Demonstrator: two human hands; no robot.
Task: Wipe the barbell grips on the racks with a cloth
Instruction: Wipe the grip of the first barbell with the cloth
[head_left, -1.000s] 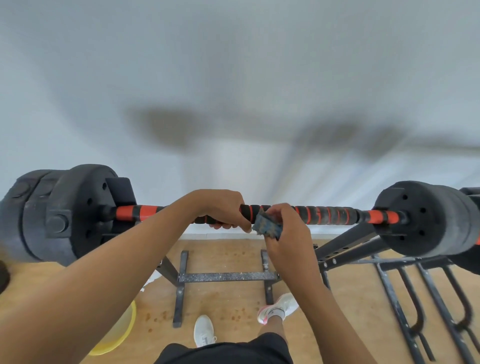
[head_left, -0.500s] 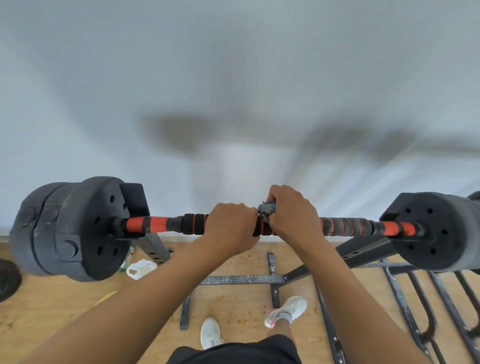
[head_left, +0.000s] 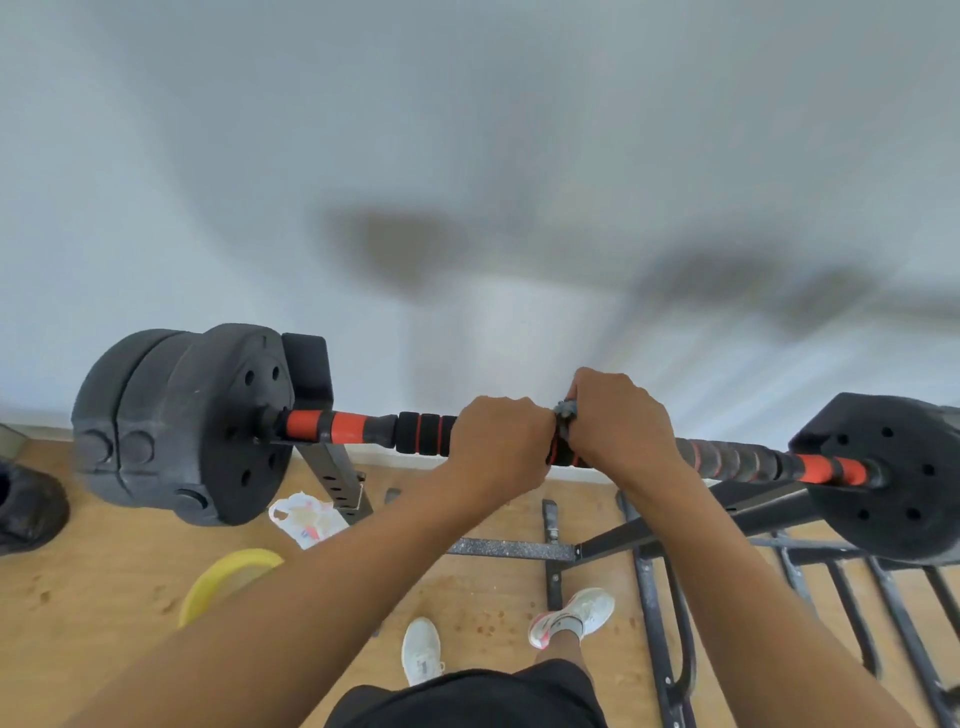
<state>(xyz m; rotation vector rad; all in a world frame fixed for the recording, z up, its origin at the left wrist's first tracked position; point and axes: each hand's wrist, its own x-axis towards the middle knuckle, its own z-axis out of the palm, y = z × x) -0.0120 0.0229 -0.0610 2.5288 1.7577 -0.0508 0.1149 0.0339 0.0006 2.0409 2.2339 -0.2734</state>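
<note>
A barbell (head_left: 421, 434) with a black and orange foam grip lies across a black rack (head_left: 337, 478), with black weight plates at the left end (head_left: 208, 426) and the right end (head_left: 893, 473). My left hand (head_left: 498, 447) is closed around the bar near its middle. My right hand (head_left: 618, 426) sits right beside it, wrapped over the bar and pressing a small blue-grey cloth (head_left: 565, 410) against the grip. Only a bit of the cloth shows between my hands.
A white wall stands just behind the bar. On the wooden floor lie a yellow bowl (head_left: 228, 577), a crumpled plastic bag (head_left: 306, 519) and a dark object at the far left (head_left: 26, 509). Black rack bars (head_left: 852, 587) spread at the lower right. My feet stand below.
My right hand has come up from below the bar and closed over it with the cloth, next to my left hand. The view has shifted, so the barbell now sits further right in the frame.
</note>
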